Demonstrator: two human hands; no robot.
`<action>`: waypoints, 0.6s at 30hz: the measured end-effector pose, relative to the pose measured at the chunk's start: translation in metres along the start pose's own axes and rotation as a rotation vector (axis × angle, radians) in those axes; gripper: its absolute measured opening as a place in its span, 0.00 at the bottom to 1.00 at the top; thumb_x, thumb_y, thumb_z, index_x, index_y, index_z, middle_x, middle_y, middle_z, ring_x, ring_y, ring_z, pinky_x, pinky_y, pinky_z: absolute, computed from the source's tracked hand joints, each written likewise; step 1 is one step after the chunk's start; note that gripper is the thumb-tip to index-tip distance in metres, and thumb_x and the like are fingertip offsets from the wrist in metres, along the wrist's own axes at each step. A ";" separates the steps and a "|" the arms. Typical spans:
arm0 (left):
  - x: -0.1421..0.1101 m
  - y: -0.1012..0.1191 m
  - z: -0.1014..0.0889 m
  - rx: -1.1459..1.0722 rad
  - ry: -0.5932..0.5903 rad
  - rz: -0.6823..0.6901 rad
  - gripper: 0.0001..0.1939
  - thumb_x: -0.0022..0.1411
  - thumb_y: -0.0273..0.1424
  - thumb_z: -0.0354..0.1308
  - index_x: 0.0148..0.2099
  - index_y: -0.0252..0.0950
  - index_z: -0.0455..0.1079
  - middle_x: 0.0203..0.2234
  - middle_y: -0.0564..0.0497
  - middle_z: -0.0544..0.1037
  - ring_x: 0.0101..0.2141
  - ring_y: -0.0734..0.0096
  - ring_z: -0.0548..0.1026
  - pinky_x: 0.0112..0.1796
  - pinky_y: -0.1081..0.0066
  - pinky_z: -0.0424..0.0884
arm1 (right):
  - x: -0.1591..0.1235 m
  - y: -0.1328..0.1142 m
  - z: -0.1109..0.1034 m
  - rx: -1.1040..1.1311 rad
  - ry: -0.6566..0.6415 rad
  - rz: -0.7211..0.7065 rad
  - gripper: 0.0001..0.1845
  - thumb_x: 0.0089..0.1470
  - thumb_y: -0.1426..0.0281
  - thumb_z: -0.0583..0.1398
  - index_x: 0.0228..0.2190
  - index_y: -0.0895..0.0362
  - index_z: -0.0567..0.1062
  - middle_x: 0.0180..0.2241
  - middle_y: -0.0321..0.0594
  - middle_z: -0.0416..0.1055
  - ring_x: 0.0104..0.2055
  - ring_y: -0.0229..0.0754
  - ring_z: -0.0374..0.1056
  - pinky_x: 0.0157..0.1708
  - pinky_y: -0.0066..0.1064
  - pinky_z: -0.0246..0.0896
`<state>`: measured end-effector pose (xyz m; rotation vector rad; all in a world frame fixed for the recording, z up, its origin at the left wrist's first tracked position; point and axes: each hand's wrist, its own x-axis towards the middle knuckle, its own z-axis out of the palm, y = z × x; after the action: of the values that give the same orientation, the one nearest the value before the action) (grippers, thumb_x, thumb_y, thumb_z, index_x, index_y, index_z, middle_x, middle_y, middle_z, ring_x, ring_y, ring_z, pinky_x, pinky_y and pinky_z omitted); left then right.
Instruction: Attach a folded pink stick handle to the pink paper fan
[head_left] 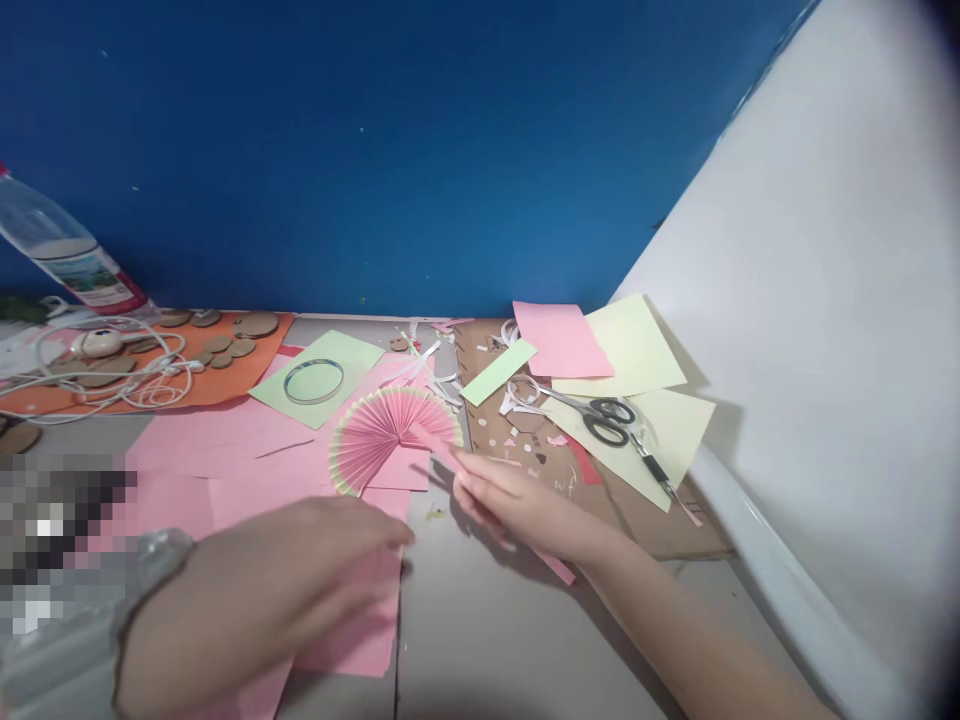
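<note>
My right hand (510,500) is closed around a pink paper strip (431,440). One end of the strip points at the centre of a pleated paper fan (375,430), and the other sticks out below my wrist. Whether strip and fan touch, I cannot tell. The fan is pink with a pale green rim, spread to a wide arc. My left hand (322,560), slightly blurred, hovers over pink paper sheets (172,440) at the near left, its fingers stretched out and the thumb apart, holding nothing.
Black-handled scissors (606,422) and a pen (655,467) lie on pale yellow paper (675,430) at right. A ring (313,381) rests on green paper (337,350). White cables (165,370) and a tilted bottle (82,260) are at left. A blue wall (375,160) stands behind.
</note>
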<state>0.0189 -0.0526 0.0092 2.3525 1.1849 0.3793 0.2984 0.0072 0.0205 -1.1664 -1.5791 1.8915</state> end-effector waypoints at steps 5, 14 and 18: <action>0.041 -0.028 -0.028 0.442 0.041 0.032 0.28 0.58 0.46 0.51 0.58 0.40 0.62 0.57 0.47 0.65 0.56 0.53 0.60 0.55 0.55 0.57 | -0.009 -0.004 0.012 -0.450 0.086 0.058 0.15 0.61 0.60 0.47 0.38 0.54 0.68 0.22 0.31 0.67 0.21 0.33 0.61 0.23 0.25 0.51; 0.016 0.008 0.032 0.515 0.138 -0.011 0.37 0.59 0.52 0.46 0.64 0.39 0.50 0.62 0.46 0.55 0.62 0.50 0.47 0.57 0.52 0.49 | -0.001 -0.004 0.020 -0.964 0.341 0.018 0.18 0.60 0.65 0.49 0.20 0.56 0.62 0.17 0.31 0.59 0.17 0.32 0.51 0.21 0.29 0.35; 0.024 0.024 0.041 0.481 0.089 0.046 0.37 0.59 0.53 0.45 0.64 0.39 0.49 0.62 0.47 0.55 0.61 0.51 0.48 0.58 0.53 0.45 | 0.001 0.000 0.021 -1.045 0.335 -0.014 0.17 0.60 0.66 0.49 0.21 0.56 0.65 0.17 0.32 0.59 0.17 0.32 0.51 0.21 0.29 0.34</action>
<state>0.0674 -0.0567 -0.0120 2.7990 1.3888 0.2340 0.2810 -0.0049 0.0208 -1.7042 -2.3897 0.6936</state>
